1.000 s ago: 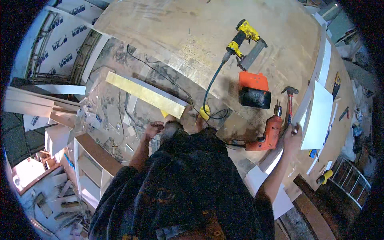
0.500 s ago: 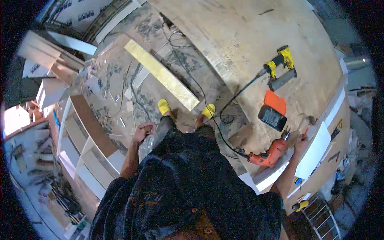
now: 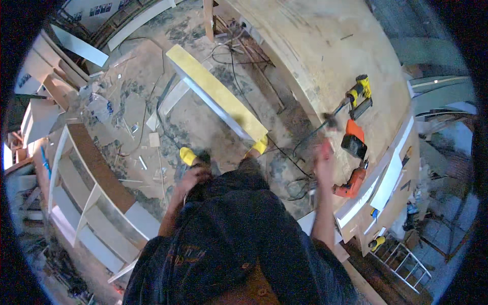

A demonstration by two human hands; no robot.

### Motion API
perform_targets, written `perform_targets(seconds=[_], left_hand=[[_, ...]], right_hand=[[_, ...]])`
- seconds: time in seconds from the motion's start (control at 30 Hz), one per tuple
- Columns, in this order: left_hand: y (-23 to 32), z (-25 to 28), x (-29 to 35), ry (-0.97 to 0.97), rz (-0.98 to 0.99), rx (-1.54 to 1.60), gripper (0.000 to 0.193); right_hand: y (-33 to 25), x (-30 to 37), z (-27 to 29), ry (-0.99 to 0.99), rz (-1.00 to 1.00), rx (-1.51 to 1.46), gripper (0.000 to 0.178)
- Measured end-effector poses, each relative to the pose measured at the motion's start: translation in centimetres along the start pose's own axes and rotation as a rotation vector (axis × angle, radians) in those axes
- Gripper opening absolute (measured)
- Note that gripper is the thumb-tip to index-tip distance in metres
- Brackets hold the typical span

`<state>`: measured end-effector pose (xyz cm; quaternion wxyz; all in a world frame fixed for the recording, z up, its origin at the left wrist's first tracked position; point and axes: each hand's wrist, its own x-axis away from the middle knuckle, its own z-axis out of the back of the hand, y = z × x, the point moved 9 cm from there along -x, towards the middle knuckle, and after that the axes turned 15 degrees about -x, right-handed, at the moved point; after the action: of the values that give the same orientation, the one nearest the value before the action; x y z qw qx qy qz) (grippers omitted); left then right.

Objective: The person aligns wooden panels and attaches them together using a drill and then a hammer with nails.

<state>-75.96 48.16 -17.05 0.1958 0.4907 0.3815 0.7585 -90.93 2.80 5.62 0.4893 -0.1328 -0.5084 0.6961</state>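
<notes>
My right hand [image 3: 323, 158] is raised beside the plywood worktable [image 3: 325, 40] and blurred by motion. It is closed on a hammer whose dark head [image 3: 331, 121] shows as a smear above it. An orange drill [image 3: 351, 184], an orange-and-black box [image 3: 353, 140] and a yellow nail gun [image 3: 359, 94] lie on the table just right of that hand. My left hand [image 3: 195, 176] hangs at my left hip against the dark trousers; its fingers are hard to read. My yellow shoes [image 3: 188, 155] stand on the dusty floor.
A long yellow-topped board [image 3: 218, 96] lies on the floor ahead of my feet. A white shelf unit [image 3: 86, 188] lies on its side to the left. Cables [image 3: 284, 152] and scraps litter the floor. White panels [image 3: 391, 173] lean at the table's right edge.
My right hand has lifted the hammer off the table edge and swung it up and left. The view has tilted, so the floor and board now sit further ahead.
</notes>
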Motion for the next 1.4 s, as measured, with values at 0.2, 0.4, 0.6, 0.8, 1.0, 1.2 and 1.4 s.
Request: perform_targets(seconds=[0.2, 0.4, 0.6, 0.8, 1.0, 1.2, 1.4], left_hand=[[-5.5, 6.7, 4.9, 0.058, -0.083, -0.141, 0.024], [-8.5, 11.2, 9.8, 0.004, 0.15, 0.11, 0.026], [-11.3, 15.6, 9.1, 0.066, 0.066, 0.121, 0.027], [-6.5, 26.3, 10.3, 0.299, 0.157, 0.624, 0.032], [-2.7, 39.2, 2.4, 0.473, -0.053, 1.091, 0.042], [3.8, 47.3, -4.6, 0.399, -0.079, 1.017, 0.045], [9.7, 53.3, -9.3, 0.286, -0.008, 0.87, 0.045]], right_hand=[[13.4, 9.5, -20.7, -0.351, -0.454, -0.129, 0.031], [15.8, 10.3, -29.2, -0.344, -0.359, -0.001, 0.026], [9.8, 4.7, -32.5, -0.338, -0.252, 0.012, 0.025], [11.5, 4.2, -36.1, -0.328, -0.342, -0.09, 0.021], [12.9, 2.9, -41.6, -0.614, 0.005, 0.436, 0.033], [12.4, -2.0, -44.3, -0.655, -0.014, 0.604, 0.03], [5.8, -8.3, -49.2, -0.563, -0.213, 0.29, 0.029]])
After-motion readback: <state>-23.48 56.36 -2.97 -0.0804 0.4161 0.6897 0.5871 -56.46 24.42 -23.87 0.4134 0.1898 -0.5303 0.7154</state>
